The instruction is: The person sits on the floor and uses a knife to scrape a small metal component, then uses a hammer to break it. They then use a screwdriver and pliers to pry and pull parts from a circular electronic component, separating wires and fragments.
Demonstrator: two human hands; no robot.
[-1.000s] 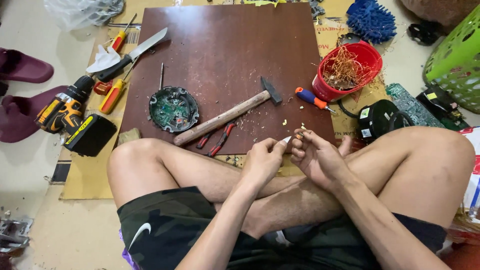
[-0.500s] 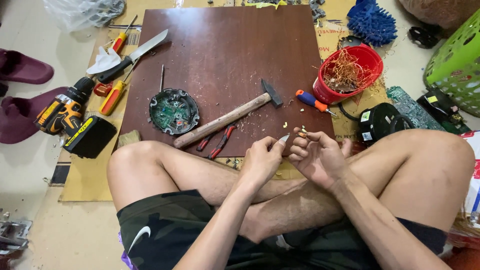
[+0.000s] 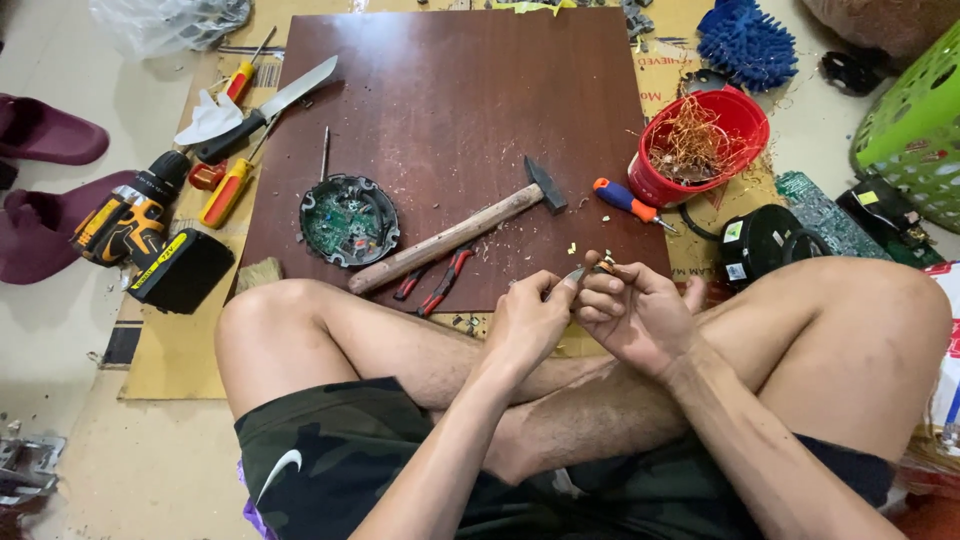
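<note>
- Your hands have barely shifted since the earlier pictures: they stay pressed together just above your crossed legs, at the near edge of the board, and the tool tip stays against the small piece.
- Your left hand (image 3: pixel 528 322) is closed around a slim metal tool (image 3: pixel 573 276); only its grey tip shows past your fingers, pointing right.
- Your right hand (image 3: pixel 640 315) is curled shut, pinching a small metal piece (image 3: pixel 603 265) between thumb and fingertips. It is too small to tell what it is.
- By the look of it, you are picking or scraping at that piece with the tool tip. The next move calls for a steady pinch and a short, controlled push, kept away from your fingers.
- Just beyond your knees, red-handled pliers (image 3: pixel 437 283) lie on the brown board (image 3: pixel 470 90), partly under the hammer (image 3: pixel 460 236).
- Left of the hammer sits a round circuit board in a black casing (image 3: pixel 349 219), a nail standing just beyond it.
- Right of the hammer head lies a small screwdriver (image 3: pixel 628 201) with an orange and blue handle, and beyond it a red bowl (image 3: pixel 742 112) of tangled copper wire.
- Off the board at left lie a yellow cordless drill (image 3: pixel 140 235), two more screwdrivers and a large knife (image 3: pixel 275 105).
- Farthest right are a blue brush (image 3: pixel 745 42) and a green basket (image 3: pixel 915 110).
</note>
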